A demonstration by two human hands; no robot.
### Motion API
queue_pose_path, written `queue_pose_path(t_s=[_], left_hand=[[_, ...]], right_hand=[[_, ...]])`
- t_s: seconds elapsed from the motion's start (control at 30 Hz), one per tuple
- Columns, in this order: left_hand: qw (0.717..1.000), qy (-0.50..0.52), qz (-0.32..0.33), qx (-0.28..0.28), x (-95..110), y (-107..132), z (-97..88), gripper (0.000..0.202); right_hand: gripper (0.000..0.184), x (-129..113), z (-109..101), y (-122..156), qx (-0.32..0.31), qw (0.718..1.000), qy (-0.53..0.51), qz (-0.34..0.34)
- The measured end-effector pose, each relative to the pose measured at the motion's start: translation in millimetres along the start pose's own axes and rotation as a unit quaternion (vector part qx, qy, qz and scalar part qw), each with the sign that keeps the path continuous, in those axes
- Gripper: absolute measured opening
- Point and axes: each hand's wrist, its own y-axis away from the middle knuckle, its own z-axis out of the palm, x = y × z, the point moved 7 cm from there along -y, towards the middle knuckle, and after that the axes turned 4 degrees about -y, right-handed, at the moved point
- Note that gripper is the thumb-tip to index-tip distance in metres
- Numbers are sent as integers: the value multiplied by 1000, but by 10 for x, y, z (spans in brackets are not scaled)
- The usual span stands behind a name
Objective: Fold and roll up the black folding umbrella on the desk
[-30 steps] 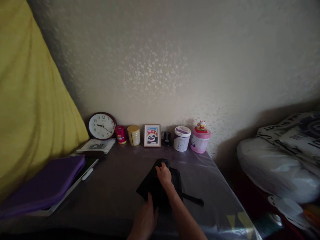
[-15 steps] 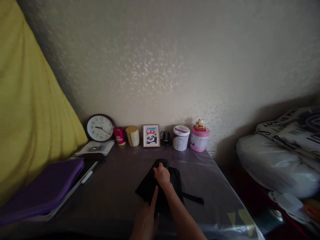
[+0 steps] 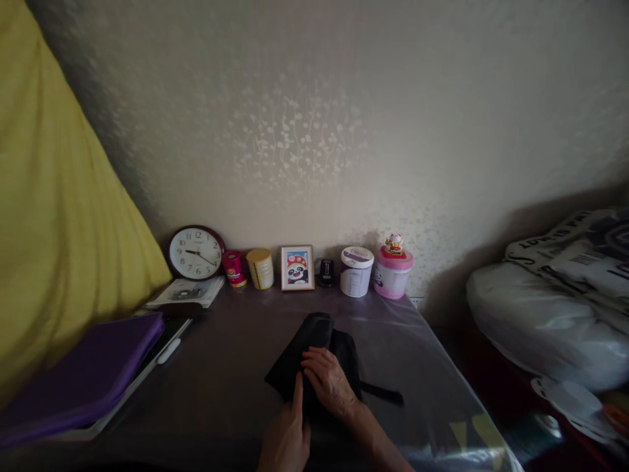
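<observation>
— Item: black cloth (image 3: 314, 341), lying mid-table (image 3: 221, 367), strap (image 3: 383, 393) trailing right. Best handling?
— By my judgement: press flat and even, palm low, so the fold lies without bunching.
— Hands?
— Right hand (image 3: 328, 383): palm down on the cloth, fingers spread, gripping nothing. Left hand (image 3: 287, 439): forefinger stretched out, tip on the cloth; nothing pinched.

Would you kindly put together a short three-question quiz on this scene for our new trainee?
1. True or false: the right hand lies on the black bag.
2. Which stands left of the panda picture: A) pink tub, B) wall clock, C) white tub?
3. Fill in: the flat case at far left is ___ in colour.
Key: 1 true; 2 B; 3 purple.
</observation>
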Motion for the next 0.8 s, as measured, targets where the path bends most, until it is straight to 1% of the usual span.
queue_pose_path(t_s=[0.07, 0.17, 0.23, 0.3, 0.33, 0.37, 0.4, 0.43, 0.47, 0.5, 0.53, 0.57, 0.6, 0.67, 0.73, 0.8], left_hand=[[1000, -2, -1, 0, -4, -9, 8, 71], [1000, 0, -2, 1, -19, -26, 22, 73], [1000, 5, 0, 1, -28, -30, 25, 74], [1000, 17, -1, -1, -39, -28, 25, 74], [1000, 24, -4, -3, -47, -26, 25, 74], [1000, 29, -7, -4, -54, -25, 22, 73], [999, 32, -8, -4, -58, -24, 19, 72], [999, 34, -9, -4, -60, -26, 17, 71], [999, 33, -9, -4, -59, -28, 15, 71], [999, 30, -9, -5, -58, -32, 14, 70], [1000, 27, -12, -7, -60, -37, 17, 70], [1000, 25, -16, -10, -62, -42, 21, 70], [999, 23, -19, -12, -65, -47, 26, 70], [999, 24, -22, -14, -76, -58, 35, 71], [999, 36, -21, -11, -102, -72, 41, 72], [998, 58, -18, -9, -144, -90, 38, 71]], right_hand=[[24, 179, 30, -95, -1, 1000, 29, 10], [26, 514, 29, -360, -1, 997, 73, 35], [27, 724, -22, -542, 4, 991, 107, 75], [28, 852, -113, -648, 24, 982, 136, 128], [28, 858, -156, -659, 36, 978, 145, 144], [29, 814, -186, -643, 48, 977, 147, 145], [29, 725, -190, -604, 54, 981, 140, 126], [29, 607, -172, -542, 54, 986, 127, 94], [29, 463, -124, -466, 44, 993, 105, 43], [28, 338, -45, -381, 16, 996, 82, 1], [25, 253, 32, -300, -9, 997, 67, -25], [23, 211, 94, -238, -25, 997, 63, -36], [24, 222, 123, -207, -21, 997, 68, -27], [27, 354, 118, -230, 6, 996, 91, 15], [29, 569, 23, -311, 55, 991, 98, 70], [28, 806, -128, -362, 115, 985, 47, 121]])
